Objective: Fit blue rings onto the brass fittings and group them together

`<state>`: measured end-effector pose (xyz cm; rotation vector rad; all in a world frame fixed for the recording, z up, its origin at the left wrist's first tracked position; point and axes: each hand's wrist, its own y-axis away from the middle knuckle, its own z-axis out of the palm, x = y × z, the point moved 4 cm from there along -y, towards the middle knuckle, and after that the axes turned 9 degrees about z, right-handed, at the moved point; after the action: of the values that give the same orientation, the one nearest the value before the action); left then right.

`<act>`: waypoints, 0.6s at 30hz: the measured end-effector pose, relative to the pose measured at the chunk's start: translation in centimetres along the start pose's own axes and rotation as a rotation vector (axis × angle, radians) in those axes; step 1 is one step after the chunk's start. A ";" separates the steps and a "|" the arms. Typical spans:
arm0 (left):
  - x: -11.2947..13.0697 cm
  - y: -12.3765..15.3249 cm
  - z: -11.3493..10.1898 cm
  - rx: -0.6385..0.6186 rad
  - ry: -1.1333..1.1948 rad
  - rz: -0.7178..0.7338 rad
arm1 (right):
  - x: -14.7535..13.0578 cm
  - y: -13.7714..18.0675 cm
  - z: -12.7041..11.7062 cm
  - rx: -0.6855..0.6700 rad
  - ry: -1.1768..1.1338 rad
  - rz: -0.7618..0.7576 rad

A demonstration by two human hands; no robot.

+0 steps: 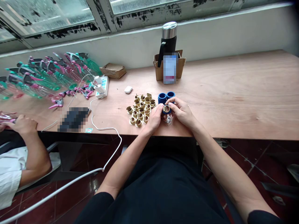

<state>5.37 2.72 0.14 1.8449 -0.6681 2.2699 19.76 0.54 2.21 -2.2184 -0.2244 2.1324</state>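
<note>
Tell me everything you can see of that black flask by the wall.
The flask stands roughly upright near the wall. Its black body is topped by a shiny, silver lid that looks like metal, with a black handle on the picture's left side. It appears to sit in the cardboard box; box and phone hide its lower part. No hand touches it.

Right of brass pieces (141,110): blue-edged ring (166,109) partly hidden by fingers (177,109); beyond, phone (170,68) screen pixelated. Far left: co-worker (37,158) cut off by edge.
</note>
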 end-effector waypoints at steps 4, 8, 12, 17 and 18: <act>-0.1 0.0 -0.1 -0.014 -0.044 0.025 | 0.2 -0.1 0.1 -0.031 -0.039 0.038; -0.4 -0.1 -0.2 -0.011 -0.074 0.031 | 0.2 0.0 0.1 -0.048 -0.054 0.046; -0.4 -0.2 -0.2 -0.015 -0.074 0.048 | 0.3 -0.1 0.1 -0.058 -0.081 0.059; -0.3 -0.2 -0.1 -0.028 -0.029 0.027 | 0.2 -0.1 0.2 -0.045 -0.074 0.036; -0.3 -0.2 -0.1 -0.017 -0.031 0.017 | 0.2 -0.1 0.2 -0.042 -0.064 0.034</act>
<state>5.44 2.98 -0.15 1.8778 -0.7079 2.2434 19.57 0.65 2.04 -2.1932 -0.2388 2.2390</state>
